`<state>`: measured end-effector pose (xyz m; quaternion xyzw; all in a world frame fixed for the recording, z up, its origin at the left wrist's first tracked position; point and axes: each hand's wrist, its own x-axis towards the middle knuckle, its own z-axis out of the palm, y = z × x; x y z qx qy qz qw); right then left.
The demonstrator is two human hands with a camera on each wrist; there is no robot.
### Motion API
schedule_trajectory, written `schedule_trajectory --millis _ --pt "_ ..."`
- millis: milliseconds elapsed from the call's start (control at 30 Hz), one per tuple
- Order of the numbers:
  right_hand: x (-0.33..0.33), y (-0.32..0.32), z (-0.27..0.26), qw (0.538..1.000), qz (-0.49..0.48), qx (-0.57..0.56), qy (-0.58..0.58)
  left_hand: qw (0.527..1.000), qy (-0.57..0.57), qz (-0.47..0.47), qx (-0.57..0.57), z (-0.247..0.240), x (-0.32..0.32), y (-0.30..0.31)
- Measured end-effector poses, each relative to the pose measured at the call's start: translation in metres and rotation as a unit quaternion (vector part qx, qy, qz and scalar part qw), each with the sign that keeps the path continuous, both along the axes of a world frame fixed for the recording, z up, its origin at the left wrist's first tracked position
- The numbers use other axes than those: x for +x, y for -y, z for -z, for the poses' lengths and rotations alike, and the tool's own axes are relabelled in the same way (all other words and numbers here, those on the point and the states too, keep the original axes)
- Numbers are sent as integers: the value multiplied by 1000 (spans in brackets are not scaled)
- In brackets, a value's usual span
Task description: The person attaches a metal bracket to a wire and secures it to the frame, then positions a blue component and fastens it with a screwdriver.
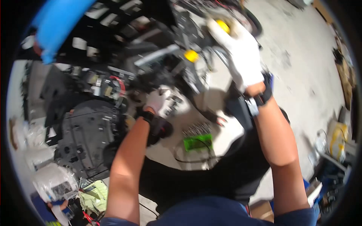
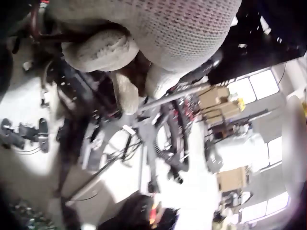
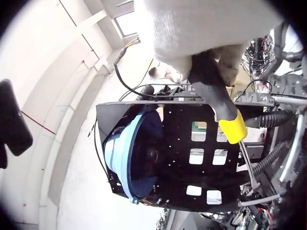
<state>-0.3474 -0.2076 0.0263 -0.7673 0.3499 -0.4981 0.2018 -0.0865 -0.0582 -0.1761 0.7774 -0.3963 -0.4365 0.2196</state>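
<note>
My right hand, in a white glove, is raised at the upper right of the head view. It grips a screwdriver with a black handle, a yellow collar and a metal shaft. In the right wrist view the shaft points down past a black panel with square holes. My left hand, also gloved, is lower, at the edge of a pile of dark mechanical parts. Its fingers curl downward in the left wrist view; I cannot tell whether they hold anything.
A blue basin leans in the black panel's frame. Between my legs stands a green tray beside small metal pieces. A large dark grey moulded part lies at left. Pale floor stretches along the right.
</note>
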Motion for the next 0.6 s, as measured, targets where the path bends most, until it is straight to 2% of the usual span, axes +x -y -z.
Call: schedule_trajectory --millis 33,67,133,200,233,267,333,400,433,467,600 --pt "5 -4 -10 983 -10 165 74 997 44 -21 -52 -27 7 9" --pt "6 -1 -5 982 -7 173 74 990 -32 -104 -95 -67 4 17" --pt "5 -5 -16 913 -68 348 201 923 -220 -270 -165 -127 15 25" --pt "6 -1 -5 900 -97 337 258 860 -276 -325 -281 -167 36 34" --pt "5 -1 -7 911 -82 330 234 839 -282 -291 -362 -188 42 32" --pt "6 -2 -9 920 -66 324 210 814 -281 -324 -391 -209 48 33" --pt "9 -2 -7 909 -92 327 241 763 -289 -368 -446 -246 56 38" --pt "10 -3 -8 915 -78 321 232 733 -321 -363 -477 -277 64 38" --pt "10 -4 -9 919 -65 318 224 735 -327 -328 -495 -294 61 36" --pt "10 -3 -9 919 -67 314 229 714 -320 -369 -501 -309 56 38" --pt "12 -2 -6 923 -52 316 212 731 -325 -358 -482 -320 74 38"
